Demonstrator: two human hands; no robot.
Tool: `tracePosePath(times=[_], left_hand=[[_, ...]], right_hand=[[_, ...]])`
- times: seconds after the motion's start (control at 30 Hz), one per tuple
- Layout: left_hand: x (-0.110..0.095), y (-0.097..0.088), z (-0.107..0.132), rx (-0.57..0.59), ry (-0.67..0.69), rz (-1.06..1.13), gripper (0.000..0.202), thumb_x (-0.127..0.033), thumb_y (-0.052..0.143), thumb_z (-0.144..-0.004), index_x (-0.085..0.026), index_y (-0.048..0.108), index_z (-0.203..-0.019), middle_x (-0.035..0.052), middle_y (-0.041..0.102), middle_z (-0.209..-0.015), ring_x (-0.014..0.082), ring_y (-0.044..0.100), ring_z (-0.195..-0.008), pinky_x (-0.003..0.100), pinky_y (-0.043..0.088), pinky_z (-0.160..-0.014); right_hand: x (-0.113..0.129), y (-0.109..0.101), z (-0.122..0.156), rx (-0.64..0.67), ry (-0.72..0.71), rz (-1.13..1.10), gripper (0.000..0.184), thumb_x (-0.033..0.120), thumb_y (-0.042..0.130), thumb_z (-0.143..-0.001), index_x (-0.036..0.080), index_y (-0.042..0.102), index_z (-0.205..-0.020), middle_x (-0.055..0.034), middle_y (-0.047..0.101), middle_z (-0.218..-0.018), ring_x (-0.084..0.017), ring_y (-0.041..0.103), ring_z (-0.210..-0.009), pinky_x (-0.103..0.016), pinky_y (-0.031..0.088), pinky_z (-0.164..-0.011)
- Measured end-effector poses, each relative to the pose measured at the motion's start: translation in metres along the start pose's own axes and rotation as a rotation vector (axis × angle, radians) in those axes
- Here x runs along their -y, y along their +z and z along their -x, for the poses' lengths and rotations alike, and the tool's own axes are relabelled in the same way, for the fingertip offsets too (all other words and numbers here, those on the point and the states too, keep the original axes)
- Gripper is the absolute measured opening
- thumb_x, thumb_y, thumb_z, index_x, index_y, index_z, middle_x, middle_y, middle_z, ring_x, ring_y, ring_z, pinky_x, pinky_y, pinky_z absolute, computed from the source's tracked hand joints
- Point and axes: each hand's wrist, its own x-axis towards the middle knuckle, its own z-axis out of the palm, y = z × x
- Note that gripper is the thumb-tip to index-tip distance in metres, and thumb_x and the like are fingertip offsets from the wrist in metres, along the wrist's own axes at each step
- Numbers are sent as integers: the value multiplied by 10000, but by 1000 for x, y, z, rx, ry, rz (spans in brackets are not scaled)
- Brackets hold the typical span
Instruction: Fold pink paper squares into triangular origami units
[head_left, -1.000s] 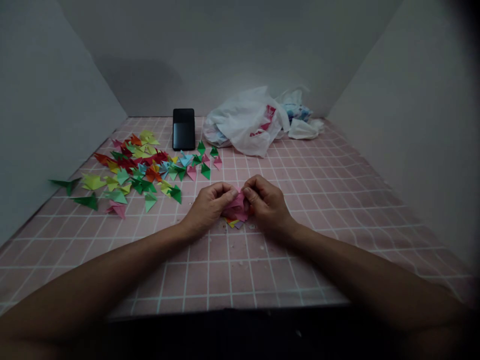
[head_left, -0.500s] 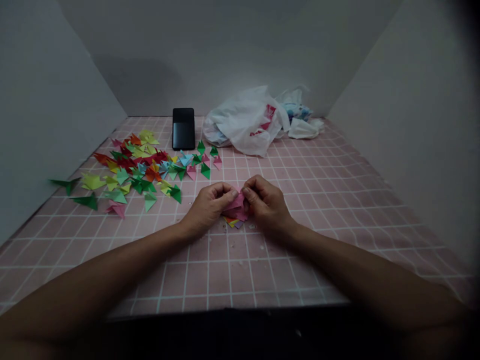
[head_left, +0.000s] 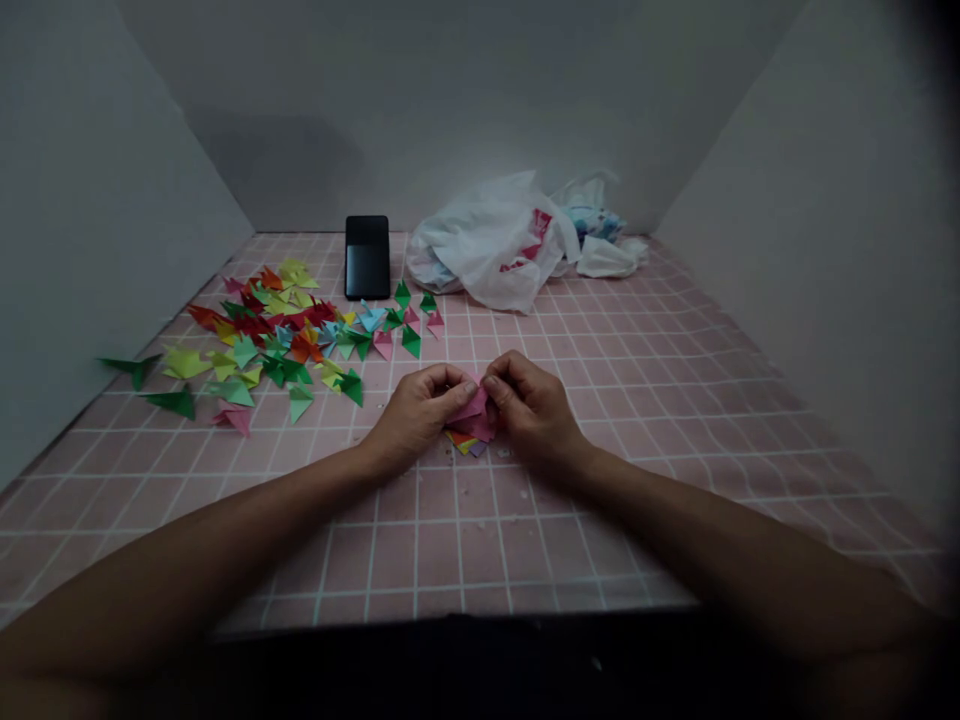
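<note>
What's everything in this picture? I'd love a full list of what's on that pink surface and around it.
Folded paper triangles: dozens, mixed colours, scattered left of centre.
Phone: one, black, standing at the far edge.
Plastic bag: one, white with red print, far edge.
Crumpled tissue: one bunch, white, far right.
Grid mat: one, pink with white lines, under everything.
Walls: three, grey, around the mat.
Pink folded paper: one bundle, pink, between the hands.
Left hand: one, pinching the paper.
Right hand: one, pinching the paper.

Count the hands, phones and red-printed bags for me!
Hands: 2 (left hand, right hand)
Phones: 1
Red-printed bags: 1
Total: 4
</note>
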Motion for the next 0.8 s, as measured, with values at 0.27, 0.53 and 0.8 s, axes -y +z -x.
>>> tracePosePath(times=[0.27, 0.53, 0.8], left_hand=[[-2, 2, 1, 1, -26, 57, 254, -360, 760, -756, -142, 639, -805, -23, 596, -733, 79, 546, -643, 214, 471, -642], [0, -1, 0, -9, -71, 32, 272, -361, 781, -736, -158, 618, -814, -16, 632, -749, 96, 612, -634, 232, 530, -635], [2, -3, -1, -21, 41, -190, 197, -334, 718, -767, -159, 635, -803, -4, 626, -745, 113, 599, -668, 235, 507, -632]], right_hand=[[0, 0, 0, -18, 2, -16, 144, 253, 534, -948, 223, 510, -809, 29, 541, -641, -133, 500, -574, -290, 389, -581], [-4, -2, -2, 0, 68, -137, 152, 308, 527, -960, 228, 513, -831, 39, 550, -603, -129, 503, -520, -283, 399, -537], [3, -4, -6, 97, 36, -37, 158, 270, 588, -877, 196, 571, -738, 17, 567, -657, -130, 520, -611, -273, 403, -581]])
